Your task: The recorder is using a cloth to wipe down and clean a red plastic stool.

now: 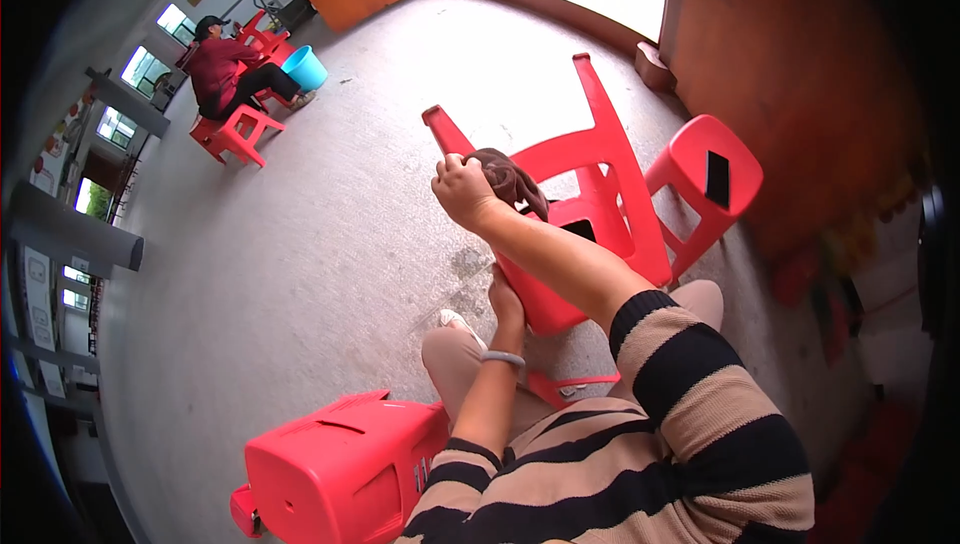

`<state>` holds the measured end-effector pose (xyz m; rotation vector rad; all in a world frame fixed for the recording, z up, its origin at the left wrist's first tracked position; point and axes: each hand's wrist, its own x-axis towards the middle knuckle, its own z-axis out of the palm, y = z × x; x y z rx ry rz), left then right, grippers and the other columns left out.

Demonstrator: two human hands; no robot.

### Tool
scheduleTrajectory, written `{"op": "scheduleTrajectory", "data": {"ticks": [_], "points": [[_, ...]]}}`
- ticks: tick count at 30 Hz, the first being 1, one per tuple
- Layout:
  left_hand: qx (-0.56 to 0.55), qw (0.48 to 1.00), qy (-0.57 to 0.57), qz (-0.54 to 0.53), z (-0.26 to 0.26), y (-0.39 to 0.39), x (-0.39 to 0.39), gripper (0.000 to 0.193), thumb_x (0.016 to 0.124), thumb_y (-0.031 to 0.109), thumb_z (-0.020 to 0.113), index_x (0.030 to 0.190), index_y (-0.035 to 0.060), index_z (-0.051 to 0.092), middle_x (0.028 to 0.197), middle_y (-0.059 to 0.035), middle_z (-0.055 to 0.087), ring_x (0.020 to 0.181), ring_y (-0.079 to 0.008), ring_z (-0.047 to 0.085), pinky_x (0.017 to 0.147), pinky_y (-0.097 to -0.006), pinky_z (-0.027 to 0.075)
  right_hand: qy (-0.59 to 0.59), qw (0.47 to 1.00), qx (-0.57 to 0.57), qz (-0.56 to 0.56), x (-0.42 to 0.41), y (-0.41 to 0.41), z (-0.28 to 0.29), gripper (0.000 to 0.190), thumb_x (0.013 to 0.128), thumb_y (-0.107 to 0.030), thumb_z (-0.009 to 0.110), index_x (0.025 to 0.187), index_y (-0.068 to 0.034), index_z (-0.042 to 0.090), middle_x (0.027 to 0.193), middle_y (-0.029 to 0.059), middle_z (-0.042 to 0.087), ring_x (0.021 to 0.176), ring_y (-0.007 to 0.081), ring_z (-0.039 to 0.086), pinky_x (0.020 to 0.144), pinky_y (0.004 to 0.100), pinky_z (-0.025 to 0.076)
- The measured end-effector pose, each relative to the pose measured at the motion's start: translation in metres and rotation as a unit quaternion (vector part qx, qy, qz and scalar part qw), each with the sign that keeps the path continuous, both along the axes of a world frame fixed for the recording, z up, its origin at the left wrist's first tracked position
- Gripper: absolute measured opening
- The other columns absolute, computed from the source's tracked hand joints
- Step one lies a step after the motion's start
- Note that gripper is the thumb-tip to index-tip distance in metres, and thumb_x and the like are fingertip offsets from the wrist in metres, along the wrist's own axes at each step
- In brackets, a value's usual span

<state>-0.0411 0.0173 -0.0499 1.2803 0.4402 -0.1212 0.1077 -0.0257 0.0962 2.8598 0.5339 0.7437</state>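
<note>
A red plastic stool (555, 304) lies tipped over in front of me, its legs pointing away and up. My right hand (465, 187) is closed on a dark brown cloth (506, 176), which rests against one of the stool's legs. Lower down, my left hand (505, 296), with a grey band on its wrist, is at the side of the seat; its fingers are partly hidden, so its grip is unclear. Part of a black object (580, 229) shows on the stool, behind my right forearm.
A red stool bearing a black phone (717, 178) stands at the right. More red stools (300, 461) are at lower left. Across the floor, a person (217, 67) in dark red sits on a stool by a blue bucket (304, 69). An orange-brown door (757, 78) stands at upper right.
</note>
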Motion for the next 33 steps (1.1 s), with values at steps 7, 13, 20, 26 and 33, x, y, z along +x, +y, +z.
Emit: {"op": "scheduleTrajectory", "data": {"ticks": [7, 13, 20, 26, 33], "points": [[-0.037, 0.999, -0.001, 0.009, -0.004, -0.004, -0.006, 0.063, 0.11, 0.048, 0.037, 0.118, -0.0064, 0.068, 0.106, -0.0165, 0.073, 0.094, -0.0228, 0.07, 0.083, -0.0359, 0.055, -0.025, 0.999, 0.009, 0.047, 0.075, -0.001, 0.007, 0.018, 0.093, -0.024, 0.056, 0.104, -0.014, 0.065, 0.106, 0.0063, 0.062, 0.102, 0.0244, 0.057, 0.072, 0.0418, 0.047], [-0.054, 0.998, 0.013, 0.003, -0.009, -0.007, -0.013, 0.064, 0.109, 0.051, 0.038, 0.112, -0.0041, 0.07, 0.102, -0.0124, 0.074, 0.093, -0.0211, 0.07, 0.082, -0.0338, 0.055, -0.024, 0.998, 0.06, 0.014, 0.123, -0.008, 0.024, 0.016, 0.092, -0.023, 0.057, 0.105, -0.014, 0.063, 0.106, 0.0053, 0.061, 0.102, 0.0225, 0.059, 0.07, 0.0403, 0.05], [-0.048, 0.999, 0.024, 0.0, -0.002, -0.004, -0.01, 0.056, 0.109, 0.048, 0.042, 0.118, -0.0007, 0.068, 0.106, -0.0106, 0.072, 0.093, -0.0204, 0.069, 0.082, -0.0325, 0.055, 0.079, 0.992, 0.058, 0.076, 0.099, -0.022, 0.027, 0.038, 0.08, -0.04, 0.076, 0.111, -0.019, 0.069, 0.117, 0.002, 0.06, 0.118, 0.0225, 0.054, 0.081, 0.0427, 0.05], [0.052, 0.999, -0.008, -0.01, 0.01, -0.013, -0.007, 0.068, 0.109, 0.053, 0.038, 0.113, -0.0073, 0.07, 0.102, -0.0155, 0.074, 0.091, -0.024, 0.068, 0.084, -0.0377, 0.052, 0.066, 0.978, 0.058, 0.19, 0.005, -0.072, 0.027, 0.036, 0.074, -0.037, 0.078, 0.099, -0.012, 0.072, 0.113, 0.0057, 0.06, 0.114, 0.0274, 0.055, 0.083, 0.0445, 0.049], [0.069, 0.997, -0.008, -0.017, 0.004, -0.005, -0.007, 0.068, 0.109, 0.052, 0.036, 0.112, -0.0072, 0.069, 0.097, -0.0187, 0.073, 0.091, -0.0253, 0.068, 0.085, -0.0394, 0.05, 0.07, 0.972, 0.064, 0.214, 0.003, -0.067, 0.017, 0.023, 0.083, -0.02, 0.07, 0.103, -0.009, 0.067, 0.109, 0.0054, 0.058, 0.109, 0.028, 0.056, 0.084, 0.0473, 0.048]]}}
